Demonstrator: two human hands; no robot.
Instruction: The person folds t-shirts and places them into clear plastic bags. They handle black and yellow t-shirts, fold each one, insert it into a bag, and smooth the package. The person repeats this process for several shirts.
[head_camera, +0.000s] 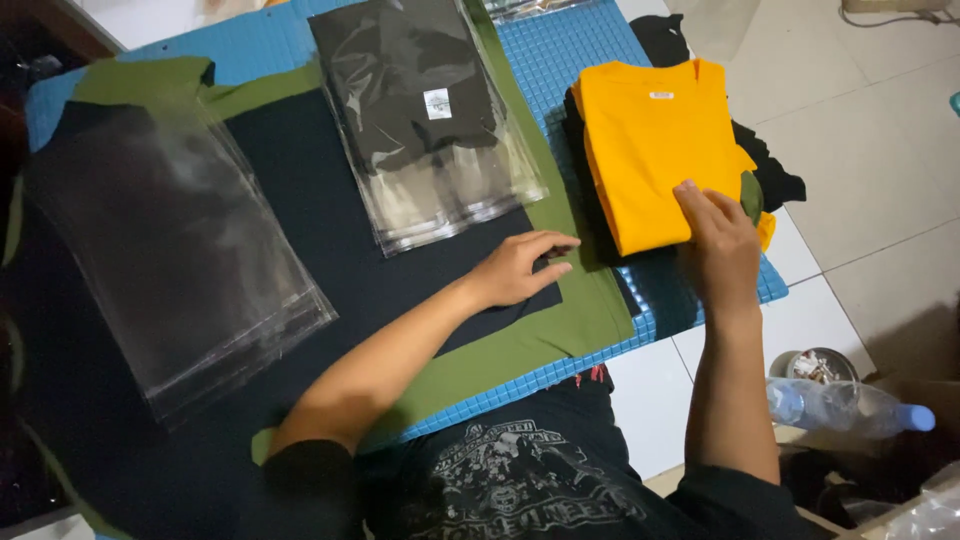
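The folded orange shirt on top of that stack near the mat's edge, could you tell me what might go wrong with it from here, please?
1. The folded orange shirt tops a stack at the blue grid mat's right edge; the right hand pressing its corner could push it onto the floor.
2. The left hand rests on the black cloth; dragging it may shift the clear plastic bags lying there.

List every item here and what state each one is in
Orange shirt: folded, atop a dark stack.
Bagged dark shirt: folded, inside clear bag.
Clear bags: empty, stacked flat.
Water bottle: lying down, capped.
Left hand: flat on black cloth.
Right hand: fingertips on orange shirt.
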